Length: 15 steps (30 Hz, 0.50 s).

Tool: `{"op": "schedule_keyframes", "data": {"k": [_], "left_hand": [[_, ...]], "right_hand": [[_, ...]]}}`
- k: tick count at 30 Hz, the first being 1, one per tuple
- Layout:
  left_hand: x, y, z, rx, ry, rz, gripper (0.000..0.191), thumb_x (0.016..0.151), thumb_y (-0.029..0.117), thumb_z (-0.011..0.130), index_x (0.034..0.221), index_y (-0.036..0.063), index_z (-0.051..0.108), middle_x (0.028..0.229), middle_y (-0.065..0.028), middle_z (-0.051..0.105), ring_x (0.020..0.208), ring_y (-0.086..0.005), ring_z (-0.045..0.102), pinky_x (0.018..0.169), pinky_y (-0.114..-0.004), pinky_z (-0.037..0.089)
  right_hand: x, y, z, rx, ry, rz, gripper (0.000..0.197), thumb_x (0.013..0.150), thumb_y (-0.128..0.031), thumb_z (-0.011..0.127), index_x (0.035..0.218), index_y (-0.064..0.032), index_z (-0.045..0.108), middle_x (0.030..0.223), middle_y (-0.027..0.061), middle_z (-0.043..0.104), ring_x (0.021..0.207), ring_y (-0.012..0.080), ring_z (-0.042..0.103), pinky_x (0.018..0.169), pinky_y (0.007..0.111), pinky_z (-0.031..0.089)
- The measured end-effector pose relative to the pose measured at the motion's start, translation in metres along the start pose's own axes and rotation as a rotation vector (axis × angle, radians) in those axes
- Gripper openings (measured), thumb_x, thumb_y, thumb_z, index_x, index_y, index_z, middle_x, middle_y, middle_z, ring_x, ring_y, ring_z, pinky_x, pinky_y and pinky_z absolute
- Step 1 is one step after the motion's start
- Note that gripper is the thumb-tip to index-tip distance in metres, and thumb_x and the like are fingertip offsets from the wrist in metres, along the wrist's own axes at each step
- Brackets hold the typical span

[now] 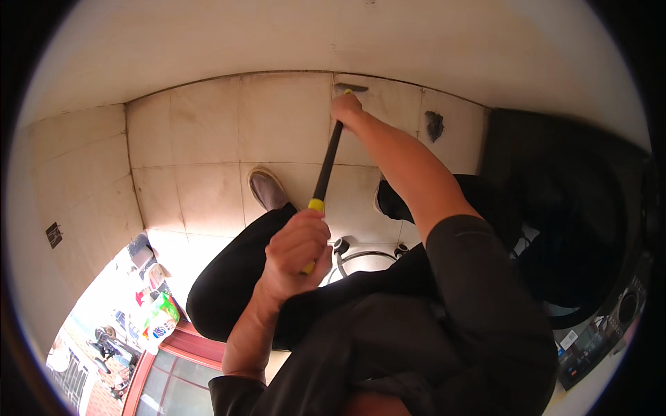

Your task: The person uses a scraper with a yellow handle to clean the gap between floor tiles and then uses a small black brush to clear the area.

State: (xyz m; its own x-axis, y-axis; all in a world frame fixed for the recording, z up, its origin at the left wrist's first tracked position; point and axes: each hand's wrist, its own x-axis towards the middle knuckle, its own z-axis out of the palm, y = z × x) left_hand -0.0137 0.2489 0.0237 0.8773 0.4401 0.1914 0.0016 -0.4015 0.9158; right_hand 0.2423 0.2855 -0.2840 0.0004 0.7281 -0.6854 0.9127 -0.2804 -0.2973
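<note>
My left hand (299,249) is closed around the lower end of a long-handled floor scraper (328,161), which has a black shaft and yellow collars. Farther up, my right hand (347,109) grips the same handle just behind the head. The dark flat blade (351,87) lies over a beige floor tile (286,114), close to the foot of the wall; whether it touches the tile cannot be made out. To the right of my right hand, a dark grey patch (434,126) marks another tile.
A dark front-loading washing machine (567,208) stands at the right. Between my legs is a metal ring base with casters (341,245). At lower left are a red-framed glazed door or window (179,364) and a colourful plastic bag (162,314). My shoe (267,188) rests on the floor.
</note>
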Motion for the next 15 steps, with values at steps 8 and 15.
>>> {"op": "schedule_keyframes", "data": {"k": [8, 15], "left_hand": [[0.000, -0.002, 0.013, -0.025, -0.037, 0.032, 0.019, 0.064, -0.013, 0.066, 0.064, 0.0001, 0.052, 0.073, -0.0099, 0.059, 0.073, -0.0259, 0.063, 0.087, -0.045, 0.054], [0.006, -0.008, 0.013, 0.030, 0.015, 0.030, 0.017, 0.066, -0.013, 0.064, 0.061, 0.0003, 0.055, 0.070, -0.0105, 0.060, 0.074, -0.0266, 0.064, 0.088, -0.046, 0.053]], "right_hand": [[0.018, 0.014, 0.021, 0.572, 0.096, 0.379, 0.039, 0.091, -0.017, 0.056, 0.114, 0.0149, 0.053, 0.115, 0.0267, 0.063, 0.092, 0.0310, 0.068, 0.067, 0.036, 0.056], [0.021, 0.021, 0.009, 0.315, -0.029, 0.092, 0.036, 0.092, -0.016, 0.053, 0.112, 0.0140, 0.053, 0.115, 0.0290, 0.062, 0.087, 0.0330, 0.068, 0.069, 0.035, 0.055]]}}
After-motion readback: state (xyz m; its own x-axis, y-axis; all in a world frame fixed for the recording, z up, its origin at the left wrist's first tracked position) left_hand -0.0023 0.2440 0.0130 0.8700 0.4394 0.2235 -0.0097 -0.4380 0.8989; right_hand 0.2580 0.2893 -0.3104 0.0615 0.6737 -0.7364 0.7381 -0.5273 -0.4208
